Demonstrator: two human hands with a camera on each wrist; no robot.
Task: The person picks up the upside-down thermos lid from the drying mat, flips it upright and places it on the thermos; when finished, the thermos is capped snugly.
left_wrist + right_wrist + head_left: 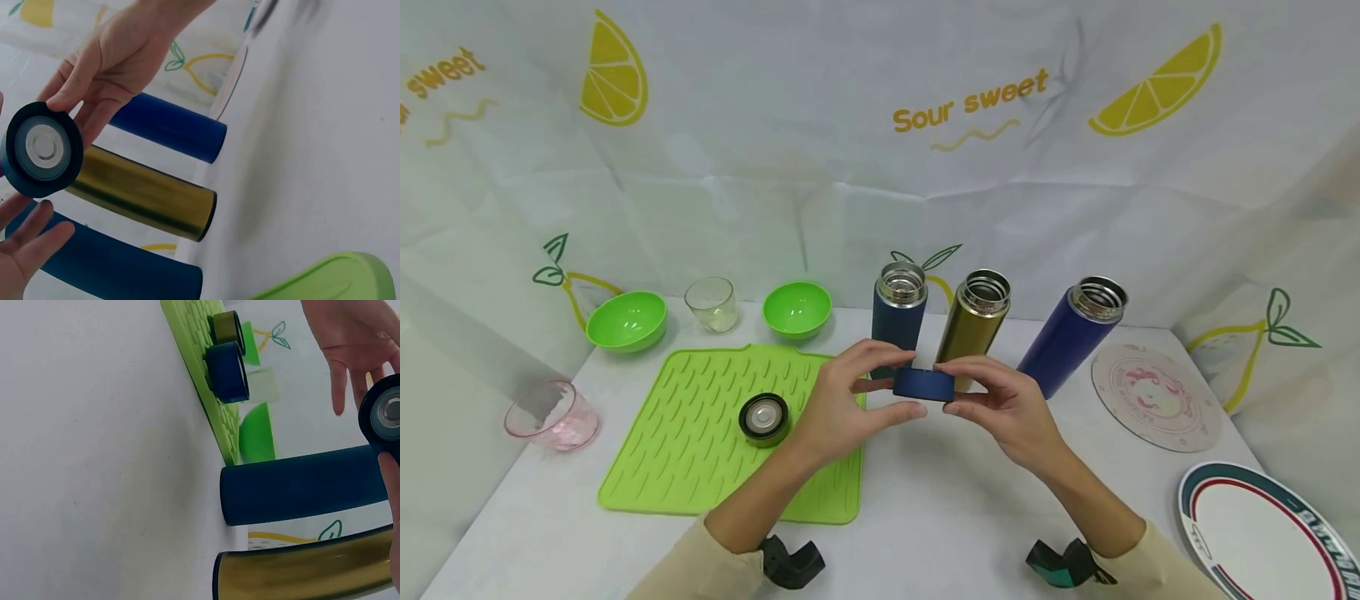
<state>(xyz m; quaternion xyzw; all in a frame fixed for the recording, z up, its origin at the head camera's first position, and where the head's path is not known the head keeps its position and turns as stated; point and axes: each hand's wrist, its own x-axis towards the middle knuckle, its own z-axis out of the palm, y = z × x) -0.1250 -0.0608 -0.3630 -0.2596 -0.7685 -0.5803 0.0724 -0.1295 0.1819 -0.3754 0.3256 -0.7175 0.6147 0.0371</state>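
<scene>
Both hands hold a dark blue bottle lid (pixel 923 385) in front of the bottles. My left hand (pixel 846 404) has its index finger at the lid's left edge and its thumb just below; the other fingers are spread loosely. My right hand (pixel 1015 408) pinches the right side between thumb and fingers. The wrist views show the lid's underside with its pale round centre (pixel 45 147). Behind stand three uncapped steel-necked bottles: dark teal (pixel 898 312), gold (pixel 973 325) and blue (pixel 1071 333).
A green drying mat (pixel 670 450) lies at left with a gold lid (pixel 226 331) and a blue lid (pixel 226 372). Farther back are green bowls (pixel 627 321) and a clear glass (pixel 711 307). A pink glass (pixel 561 421) stands at left, a round pink mat (pixel 1153 400) and a plate (pixel 1262 533) at right.
</scene>
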